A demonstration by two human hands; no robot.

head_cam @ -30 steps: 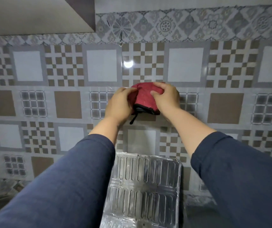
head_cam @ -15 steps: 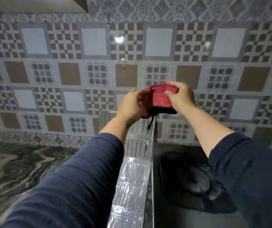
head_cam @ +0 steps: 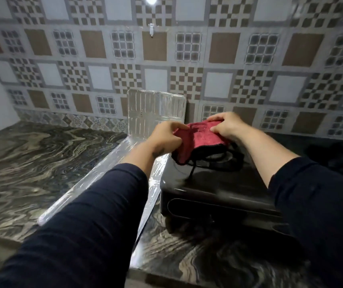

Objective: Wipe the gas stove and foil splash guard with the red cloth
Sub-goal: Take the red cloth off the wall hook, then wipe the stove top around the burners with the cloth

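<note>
Both the left hand [head_cam: 165, 138] and right hand [head_cam: 225, 125] pinched the red cloth [head_cam: 199, 142] above the gas stove [head_cam: 218, 190]; it looked soft, light, best bunched mid-fold.

The gas stove [head_cam: 218, 194] is cut off rightward behind the right sleeve [head_cam: 320, 215], its burner hidden beneath the red cloth [head_cam: 201, 140], and the wall tiles [head_cam: 125, 44] behind it are blurred.

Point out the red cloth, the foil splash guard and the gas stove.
red cloth [head_cam: 201, 140]: head view, on its upper face between the hands.
foil splash guard [head_cam: 154, 107]: head view, on the upright back panel.
gas stove [head_cam: 214, 181]: head view, on its black top.
</note>
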